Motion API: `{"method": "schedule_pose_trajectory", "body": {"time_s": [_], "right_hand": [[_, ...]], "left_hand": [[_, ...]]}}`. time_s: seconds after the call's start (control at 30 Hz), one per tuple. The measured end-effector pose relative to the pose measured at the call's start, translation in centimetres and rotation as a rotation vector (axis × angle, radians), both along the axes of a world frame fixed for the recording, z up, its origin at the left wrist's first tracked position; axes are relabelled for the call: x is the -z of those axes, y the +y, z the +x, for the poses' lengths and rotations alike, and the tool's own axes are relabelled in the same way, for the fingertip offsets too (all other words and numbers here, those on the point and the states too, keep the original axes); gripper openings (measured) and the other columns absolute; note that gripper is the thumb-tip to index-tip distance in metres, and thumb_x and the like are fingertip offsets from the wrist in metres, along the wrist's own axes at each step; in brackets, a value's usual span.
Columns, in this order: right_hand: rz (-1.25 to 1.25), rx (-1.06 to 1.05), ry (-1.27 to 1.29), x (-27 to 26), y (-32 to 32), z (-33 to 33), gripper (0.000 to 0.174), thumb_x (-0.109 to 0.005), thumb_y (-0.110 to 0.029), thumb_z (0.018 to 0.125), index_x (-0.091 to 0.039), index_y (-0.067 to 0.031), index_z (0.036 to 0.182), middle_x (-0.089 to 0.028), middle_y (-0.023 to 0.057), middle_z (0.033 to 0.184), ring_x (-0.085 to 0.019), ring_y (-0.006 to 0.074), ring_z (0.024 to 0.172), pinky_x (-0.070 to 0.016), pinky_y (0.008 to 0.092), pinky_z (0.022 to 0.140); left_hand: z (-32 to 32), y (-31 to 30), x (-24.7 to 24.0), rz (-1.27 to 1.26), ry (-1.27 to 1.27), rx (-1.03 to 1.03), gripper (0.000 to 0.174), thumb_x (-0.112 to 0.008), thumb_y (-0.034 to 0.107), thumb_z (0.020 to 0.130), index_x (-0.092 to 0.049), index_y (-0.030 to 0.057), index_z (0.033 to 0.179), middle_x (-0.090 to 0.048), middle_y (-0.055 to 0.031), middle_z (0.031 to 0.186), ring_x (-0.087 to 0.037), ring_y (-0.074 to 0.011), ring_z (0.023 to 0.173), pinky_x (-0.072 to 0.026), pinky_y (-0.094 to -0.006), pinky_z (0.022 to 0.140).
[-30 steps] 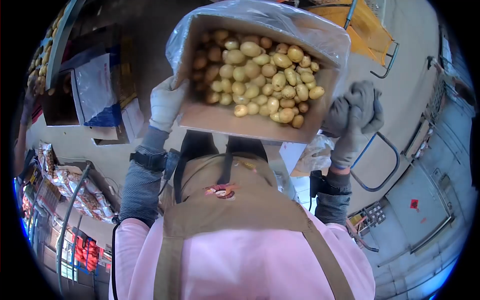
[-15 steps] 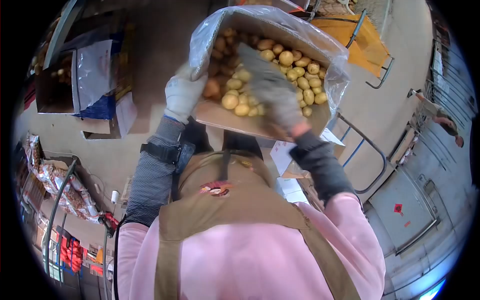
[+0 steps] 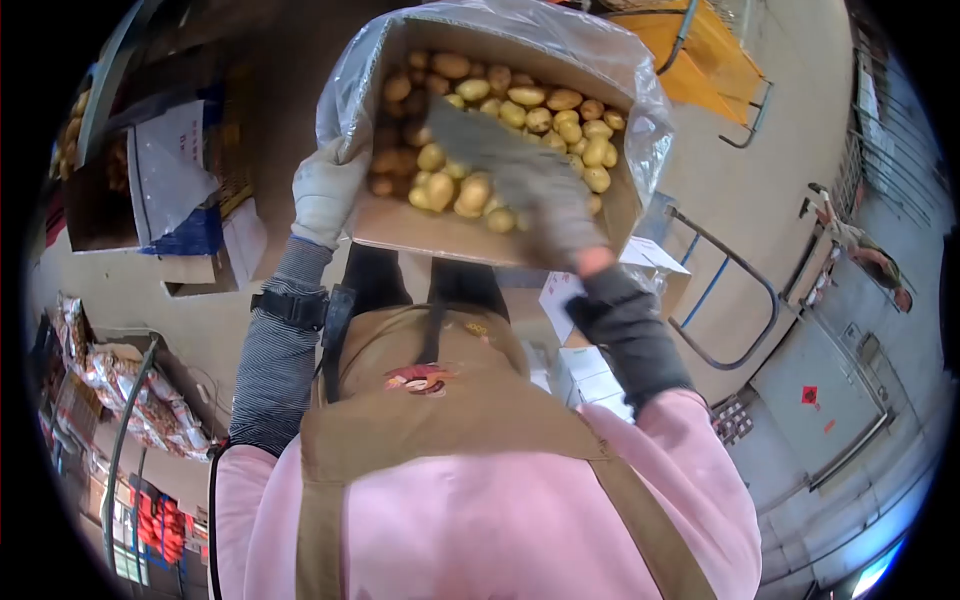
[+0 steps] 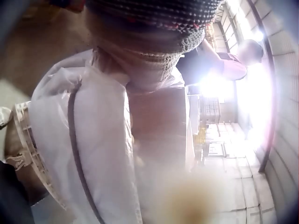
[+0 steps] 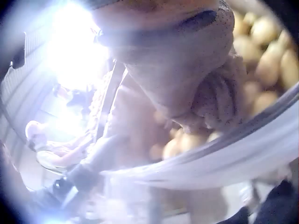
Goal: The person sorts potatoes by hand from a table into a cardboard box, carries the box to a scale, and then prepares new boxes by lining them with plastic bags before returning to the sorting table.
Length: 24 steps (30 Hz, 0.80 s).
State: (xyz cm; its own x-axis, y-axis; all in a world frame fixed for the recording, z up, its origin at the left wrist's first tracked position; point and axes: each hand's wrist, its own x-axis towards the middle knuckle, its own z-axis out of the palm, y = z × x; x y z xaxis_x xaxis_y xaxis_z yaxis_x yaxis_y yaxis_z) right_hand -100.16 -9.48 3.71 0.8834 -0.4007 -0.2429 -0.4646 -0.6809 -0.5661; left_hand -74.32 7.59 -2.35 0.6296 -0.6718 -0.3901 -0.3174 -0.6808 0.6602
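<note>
Small yellow potatoes [image 3: 540, 120] partly fill a cardboard box [image 3: 400, 225] lined with clear plastic film [image 3: 650, 110], in the head view. My gloved left hand [image 3: 325, 195] grips the box's left wall, the film folded over the edge there. In the left wrist view, that glove [image 4: 154, 70] sits at the top of the box's side. My gloved right hand [image 3: 560, 215] reaches in over the potatoes, blurred, and holds a bunched grey cloth [image 3: 480, 140] low over them. The right wrist view shows the cloth's folds [image 5: 219, 95] close above the potatoes.
Another open carton [image 3: 100, 205] with white film stands at left. White boxes [image 3: 590, 375] are below the right forearm. A blue-railed cart [image 3: 735, 260] and an orange sheet [image 3: 700, 70] are at right. Another person [image 3: 870, 255] is farther off at right.
My right hand has swung from beside the box's right side in over the potatoes, bringing the grey cloth with it. The left hand keeps its hold on the box, which shifts slightly in view.
</note>
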Motion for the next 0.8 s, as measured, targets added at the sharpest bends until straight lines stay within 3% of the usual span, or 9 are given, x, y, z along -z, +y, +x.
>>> {"method": "schedule_pose_trajectory", "body": {"time_s": [0.07, 0.1, 0.2, 0.33, 0.47, 0.57, 0.63, 0.7, 0.8], "right_hand": [[-0.169, 0.281, 0.245, 1.4, -3.0, -8.1, 0.051, -0.064, -0.004, 0.073, -0.057, -0.0097, 0.123, -0.062, 0.0183, 0.118, -0.060, 0.0390, 0.107, -0.0474, 0.0462, 0.095], [-0.349, 0.432, 0.282, 0.9, -3.7, -7.8, 0.040, -0.064, -0.013, 0.080, -0.058, -0.0082, 0.120, -0.064, 0.0183, 0.110, -0.061, 0.0400, 0.102, -0.0492, 0.0466, 0.090], [-0.123, 0.404, 0.413, 2.3, -5.1, 0.5, 0.036, -0.063, -0.020, 0.085, -0.058, -0.0062, 0.118, -0.065, 0.0187, 0.101, -0.062, 0.0395, 0.095, -0.0501, 0.0488, 0.085], [-0.255, 0.203, -0.077, 14.3, 0.2, 11.1, 0.017, -0.059, -0.011, 0.083, -0.062, -0.0060, 0.099, -0.067, 0.0170, 0.092, -0.067, 0.0354, 0.078, -0.0545, 0.0457, 0.067], [0.046, -0.069, -0.107, 7.4, 6.1, 6.8, 0.020, -0.061, -0.014, 0.086, -0.062, -0.0106, 0.106, -0.054, 0.0157, 0.129, -0.056, 0.0362, 0.115, -0.0474, 0.0427, 0.096], [-0.192, 0.085, -0.179, 0.7, 2.1, -2.3, 0.028, -0.061, -0.003, 0.076, -0.064, -0.0105, 0.103, -0.063, 0.0136, 0.109, -0.061, 0.0336, 0.107, -0.0493, 0.0434, 0.090], [-0.090, 0.385, 0.401, -0.2, -1.8, -7.5, 0.043, -0.063, -0.005, 0.080, -0.055, -0.0074, 0.122, -0.065, 0.0194, 0.104, -0.061, 0.0362, 0.105, -0.0483, 0.0454, 0.091], [-0.229, 0.575, 0.433, 6.6, -1.8, -10.3, 0.052, -0.065, -0.013, 0.081, -0.050, -0.0060, 0.130, -0.064, 0.0232, 0.107, -0.061, 0.0400, 0.104, -0.0491, 0.0467, 0.091], [0.169, 0.047, 0.684, 10.7, -2.5, -3.1, 0.054, -0.064, -0.018, 0.081, -0.050, -0.0033, 0.131, -0.061, 0.0271, 0.116, -0.060, 0.0414, 0.108, -0.0493, 0.0456, 0.092]], "left_hand": [[-0.7, 0.2, 1.4, -0.028, 0.042, -0.023, 0.032, -0.068, 0.040, 0.086, -0.072, 0.0122, 0.100, -0.068, -0.0216, 0.084, -0.066, -0.0405, 0.083, -0.0525, -0.0451, 0.073], [-1.1, -0.1, 0.9, -0.002, 0.037, -0.027, 0.032, -0.068, 0.041, 0.086, -0.072, 0.0124, 0.100, -0.068, -0.0216, 0.084, -0.066, -0.0406, 0.083, -0.0526, -0.0451, 0.073], [-2.3, -0.4, 1.0, 0.009, -0.046, -0.030, 0.032, -0.069, 0.040, 0.084, -0.072, 0.0121, 0.099, -0.068, -0.0213, 0.082, -0.066, -0.0410, 0.082, -0.0530, -0.0458, 0.072], [-1.1, -0.8, 0.1, -0.028, -0.093, -0.033, 0.030, -0.068, 0.038, 0.086, -0.073, 0.0108, 0.096, -0.068, -0.0197, 0.081, -0.065, -0.0406, 0.079, -0.0529, -0.0444, 0.070], [0.2, 1.0, 1.3, 0.055, -0.076, -0.065, 0.031, -0.070, 0.039, 0.086, -0.074, 0.0109, 0.097, -0.070, -0.0191, 0.084, -0.068, -0.0367, 0.080, -0.0526, -0.0422, 0.071], [0.2, 0.3, 1.3, -0.004, -0.032, -0.063, 0.031, -0.070, 0.038, 0.085, -0.073, 0.0103, 0.099, -0.070, -0.0190, 0.085, -0.068, -0.0367, 0.081, -0.0527, -0.0421, 0.072], [-0.6, -0.5, 0.1, 0.097, -0.026, -0.022, 0.032, -0.070, 0.038, 0.085, -0.073, 0.0099, 0.099, -0.069, -0.0195, 0.085, -0.067, -0.0387, 0.082, -0.0529, -0.0432, 0.073], [-1.6, -0.4, 0.6, 0.082, -0.037, -0.038, 0.030, -0.070, 0.037, 0.084, -0.073, 0.0110, 0.098, -0.069, -0.0207, 0.084, -0.067, -0.0402, 0.083, -0.0527, -0.0453, 0.073], [-2.3, -0.6, 0.5, 0.010, -0.030, -0.094, 0.031, -0.070, 0.038, 0.083, -0.073, 0.0118, 0.099, -0.068, -0.0217, 0.082, -0.066, -0.0413, 0.082, -0.0526, -0.0457, 0.073]]}}
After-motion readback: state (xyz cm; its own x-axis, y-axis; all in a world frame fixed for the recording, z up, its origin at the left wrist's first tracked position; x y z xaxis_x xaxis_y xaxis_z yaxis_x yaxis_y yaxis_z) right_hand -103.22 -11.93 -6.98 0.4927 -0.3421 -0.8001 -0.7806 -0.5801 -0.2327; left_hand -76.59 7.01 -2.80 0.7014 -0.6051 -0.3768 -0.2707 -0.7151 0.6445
